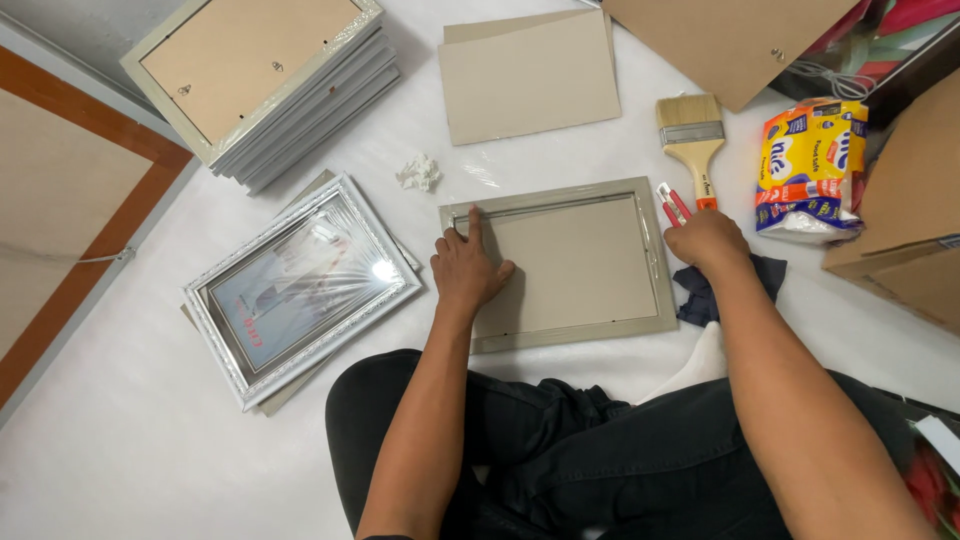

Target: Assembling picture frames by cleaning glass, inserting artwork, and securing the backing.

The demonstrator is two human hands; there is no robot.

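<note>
Grey-green rectangular picture frame (570, 262), face down with its beige backing board showing, lies flat on the white floor covering (130, 440) just in front of the seated person's dark-trousered legs.

Left hand (467, 268) rests on the frame's upper-left corner, fingers (473, 222) spread and released, index fingertip on the top rail; it grips nothing.

Right hand (708, 238) sits at the frame's right edge, fingers curled around red-handled pliers (674, 204), above a dark blue cloth (700, 297).

A wide flat paintbrush with pale bristles (692, 140) lies just beyond the pliers, a yellow plastic packet (810, 165) to its right, a brown cardboard box (905, 235) at the far right edge.

Left of the frame: a silver ornate frame wrapped in clear film (300, 285), near but apart.

Far side: stack of pale frames (265, 85), loose beige boards (528, 72), crumpled white paper (420, 173).

Open floor lies lower left.
</note>
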